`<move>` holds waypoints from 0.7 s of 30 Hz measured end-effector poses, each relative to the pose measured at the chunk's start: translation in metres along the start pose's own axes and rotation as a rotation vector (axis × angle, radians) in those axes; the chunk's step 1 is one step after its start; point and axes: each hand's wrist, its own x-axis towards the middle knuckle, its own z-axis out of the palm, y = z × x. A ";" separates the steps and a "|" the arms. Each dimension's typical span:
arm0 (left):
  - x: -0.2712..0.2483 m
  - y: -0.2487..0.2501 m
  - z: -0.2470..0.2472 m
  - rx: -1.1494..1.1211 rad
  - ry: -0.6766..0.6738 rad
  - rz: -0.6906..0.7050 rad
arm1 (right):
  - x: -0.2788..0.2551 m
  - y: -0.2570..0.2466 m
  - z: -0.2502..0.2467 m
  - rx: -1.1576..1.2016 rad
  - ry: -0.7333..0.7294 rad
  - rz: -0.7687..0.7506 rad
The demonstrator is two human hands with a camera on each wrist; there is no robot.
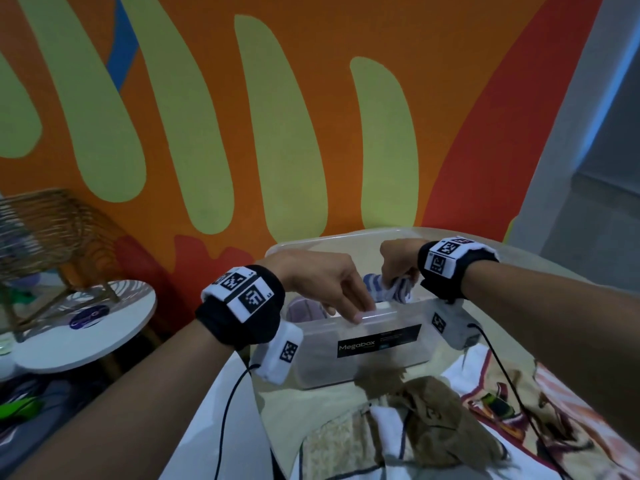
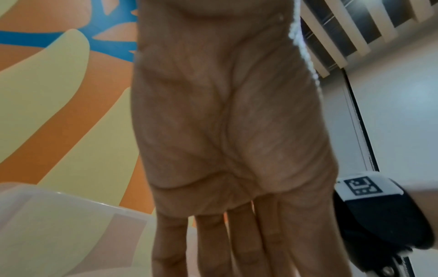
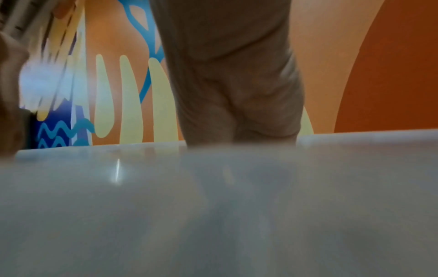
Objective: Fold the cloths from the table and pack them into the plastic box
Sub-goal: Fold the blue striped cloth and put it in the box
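Note:
The clear plastic box (image 1: pixel 381 355) with a black Megabox label stands at the far edge of the table. My right hand (image 1: pixel 401 268) is over the box and grips a bunched blue-and-white striped cloth (image 1: pixel 389 291), which dips inside behind the near wall. My left hand (image 1: pixel 346 299) is open, its straight fingers (image 1: pixel 362 315) resting on the box's near rim. The left wrist view shows the flat palm (image 2: pixel 225 131) and straight fingers (image 2: pixel 239 243) above the box rim (image 2: pixel 47 209). In the right wrist view the right hand (image 3: pixel 237 84) drops behind the cloudy box wall (image 3: pixel 355 142). A pale folded cloth (image 1: pixel 304 311) lies inside at the left.
A crumpled brown cloth (image 1: pixel 433 417) and patterned cloths (image 1: pixel 561 410) lie on the table in front of the box. A round white side table (image 1: pixel 86 327) and a rattan chair (image 1: pixel 52 237) stand to the left. A painted wall rises right behind the box.

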 end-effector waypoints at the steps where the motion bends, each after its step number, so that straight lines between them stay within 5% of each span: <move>1: 0.001 -0.001 0.000 -0.025 0.002 -0.002 | 0.002 -0.001 0.003 0.024 -0.036 0.003; 7: 0.019 -0.016 -0.006 0.083 0.086 -0.090 | 0.002 -0.009 0.016 0.021 -0.256 -0.002; 14: 0.030 -0.008 -0.013 0.202 0.150 -0.189 | -0.004 -0.004 -0.003 0.272 -0.256 -0.075; 21: 0.023 0.028 -0.013 0.248 0.197 -0.178 | -0.071 0.011 -0.031 0.159 -0.160 -0.204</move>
